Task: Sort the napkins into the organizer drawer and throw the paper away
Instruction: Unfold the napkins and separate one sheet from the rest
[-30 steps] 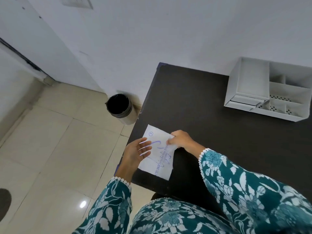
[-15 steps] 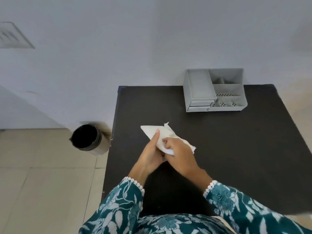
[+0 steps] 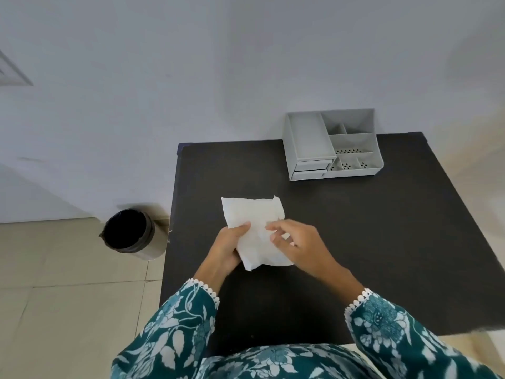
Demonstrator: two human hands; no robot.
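Perhaps a home: tiled floor (image 3: 62, 310), bin (image 3: 131, 233), desk organizer (image 3: 332, 146).

Paper (image 3: 255, 228) now off the near-left table edge and held up over mid-table, opened out wider than half a second ago, when it sat bunched between the hands; written side no longer showing, blank white face up. Left hand (image 3: 228, 246) grips the left edge with thumb on top, no longer flat on the sheet. Right hand (image 3: 296, 243) fingers spread loosely over the right side, pinch gone. View swung right: trash can (image 3: 132, 233) further left, organizer (image 3: 332, 146) now centred at the back.
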